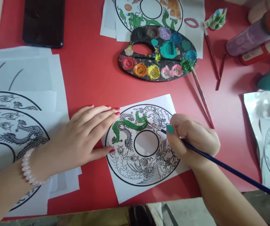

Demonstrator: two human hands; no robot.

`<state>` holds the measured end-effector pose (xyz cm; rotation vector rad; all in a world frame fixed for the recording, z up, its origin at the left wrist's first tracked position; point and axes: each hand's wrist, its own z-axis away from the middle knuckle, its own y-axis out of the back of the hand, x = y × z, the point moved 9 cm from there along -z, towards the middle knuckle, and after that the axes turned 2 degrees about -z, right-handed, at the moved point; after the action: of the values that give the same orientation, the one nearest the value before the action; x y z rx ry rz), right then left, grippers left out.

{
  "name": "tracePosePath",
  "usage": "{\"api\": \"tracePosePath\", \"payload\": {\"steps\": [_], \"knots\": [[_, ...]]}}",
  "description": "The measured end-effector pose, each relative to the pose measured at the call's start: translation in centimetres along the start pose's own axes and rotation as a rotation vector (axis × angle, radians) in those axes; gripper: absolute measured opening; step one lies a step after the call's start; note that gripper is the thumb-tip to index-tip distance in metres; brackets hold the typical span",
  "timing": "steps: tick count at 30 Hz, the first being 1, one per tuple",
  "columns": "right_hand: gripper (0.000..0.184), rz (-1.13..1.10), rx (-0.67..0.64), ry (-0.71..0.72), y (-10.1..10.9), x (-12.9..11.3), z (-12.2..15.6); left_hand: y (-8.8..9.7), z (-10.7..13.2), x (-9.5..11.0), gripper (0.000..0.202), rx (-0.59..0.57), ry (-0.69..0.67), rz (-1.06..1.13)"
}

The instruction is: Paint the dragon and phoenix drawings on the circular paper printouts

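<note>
My right hand (195,136) pinches a long paintbrush (216,160) with a dark blue handle. Its bristles touch the green-painted part of a dragon (126,124) printed on a sheet of paper (125,193). Below the dragon, within the same ringed design, a phoenix is in plain black outline. My left hand (85,133) lies flat with fingers stretched out, its fingertips on the sheet's left side. A pale bead bracelet (28,168) circles that wrist. Beyond the sheet lies a black paint palette (127,73) with several colours in its wells.
A second brush (202,97) leans on the palette's right end. Two red-handled brushes (212,55) and paint bottles (245,36) lie at the right. More printed sheets (61,103) are stacked at the left, below a dark phone (43,23). A partly coloured sheet (109,22) lies behind the palette.
</note>
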<state>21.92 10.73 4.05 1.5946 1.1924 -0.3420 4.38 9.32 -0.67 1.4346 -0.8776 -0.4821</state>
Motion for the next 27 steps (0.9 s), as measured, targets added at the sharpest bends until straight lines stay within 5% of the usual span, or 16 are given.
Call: {"api": "tracePosePath", "payload": {"steps": [27], "knots": [[0.038, -0.018, 0.004, 0.016, 0.31, -0.19, 0.33, 0.25, -0.03, -0.03, 0.075, 0.012, 0.007, 0.026]]}}
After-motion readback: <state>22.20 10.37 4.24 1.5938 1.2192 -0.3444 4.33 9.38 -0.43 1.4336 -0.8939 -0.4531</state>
